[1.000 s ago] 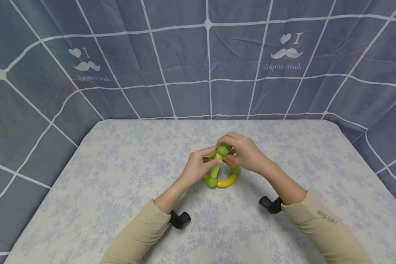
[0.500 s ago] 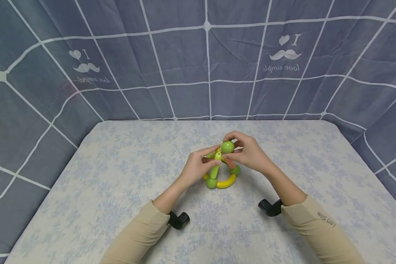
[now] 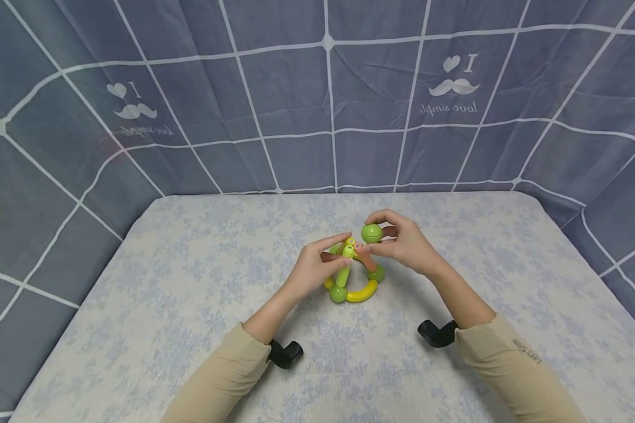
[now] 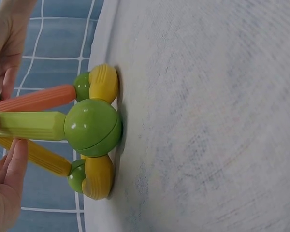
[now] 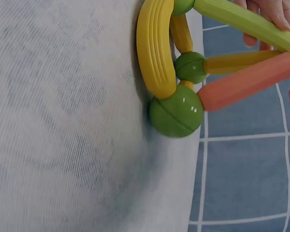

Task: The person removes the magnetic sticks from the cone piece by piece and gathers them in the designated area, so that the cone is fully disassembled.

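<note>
Moved rightward, away from the lime stick (image 3: 343,274), the green ball (image 3: 371,233) is pinched in the right hand's (image 3: 406,244) grip above the bench (image 3: 190,282); the left hand (image 3: 315,266) pinches that stick. Only wrist views show ridges on the yellow curves (image 5: 157,48).

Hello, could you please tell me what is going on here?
A person is handling a toy frame of rods and balls with both hands. The left hand grips the light green rod near its top, where it leans in toward an orange rod and a yellow rod. The right hand holds a green ball just beside the rod tops, not seated on them. Below, curved yellow pieces and more green balls form the base on the table.
</note>
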{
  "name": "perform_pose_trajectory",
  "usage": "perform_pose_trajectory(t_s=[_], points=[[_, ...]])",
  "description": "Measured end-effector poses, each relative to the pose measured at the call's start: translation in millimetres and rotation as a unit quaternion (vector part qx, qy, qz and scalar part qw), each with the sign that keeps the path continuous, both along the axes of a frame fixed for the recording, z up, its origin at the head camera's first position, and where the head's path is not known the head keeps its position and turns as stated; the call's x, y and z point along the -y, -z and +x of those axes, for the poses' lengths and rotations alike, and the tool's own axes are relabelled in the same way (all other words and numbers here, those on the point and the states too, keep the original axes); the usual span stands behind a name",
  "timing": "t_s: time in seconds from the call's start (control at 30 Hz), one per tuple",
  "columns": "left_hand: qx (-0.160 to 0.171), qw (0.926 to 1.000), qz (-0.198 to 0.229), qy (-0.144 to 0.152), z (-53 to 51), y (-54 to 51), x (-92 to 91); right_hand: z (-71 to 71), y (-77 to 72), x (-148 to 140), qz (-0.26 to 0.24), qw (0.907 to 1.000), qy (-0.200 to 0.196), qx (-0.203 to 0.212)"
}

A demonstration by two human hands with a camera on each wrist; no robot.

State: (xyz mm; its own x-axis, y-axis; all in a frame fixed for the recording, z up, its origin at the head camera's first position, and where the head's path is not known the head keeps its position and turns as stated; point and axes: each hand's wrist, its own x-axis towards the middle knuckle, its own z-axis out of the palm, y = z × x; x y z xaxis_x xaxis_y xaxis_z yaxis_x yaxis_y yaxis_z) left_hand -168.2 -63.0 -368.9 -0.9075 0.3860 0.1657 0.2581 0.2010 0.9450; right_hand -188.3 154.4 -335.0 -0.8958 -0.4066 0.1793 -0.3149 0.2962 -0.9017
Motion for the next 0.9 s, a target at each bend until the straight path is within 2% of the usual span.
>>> perform_pose_trajectory(t_s=[0.2, 0.53, 0.7, 0.9], points=[[0.009, 0.9999, -0.004, -0.003, 0.1, 0.6, 0.0, -3.0, 4.2, -13, 0.001, 0.9999, 0.011, -0.006], [0.033, 0.9994, -0.002, -0.003, 0.2, 5.3, 0.9, -8.9, 10.9, -39, 0.026, 0.9982, 0.048, 0.024], [0.031, 0.9995, -0.002, -0.001, 0.9, 7.0, 1.4, -11.0, 12.8, -52, 0.041, 0.9957, 0.066, 0.051], [0.026, 0.9997, -0.005, -0.003, 1.8, 5.6, 1.2, -16.5, 17.4, -68, 0.067, 0.9921, 0.092, 0.052]])
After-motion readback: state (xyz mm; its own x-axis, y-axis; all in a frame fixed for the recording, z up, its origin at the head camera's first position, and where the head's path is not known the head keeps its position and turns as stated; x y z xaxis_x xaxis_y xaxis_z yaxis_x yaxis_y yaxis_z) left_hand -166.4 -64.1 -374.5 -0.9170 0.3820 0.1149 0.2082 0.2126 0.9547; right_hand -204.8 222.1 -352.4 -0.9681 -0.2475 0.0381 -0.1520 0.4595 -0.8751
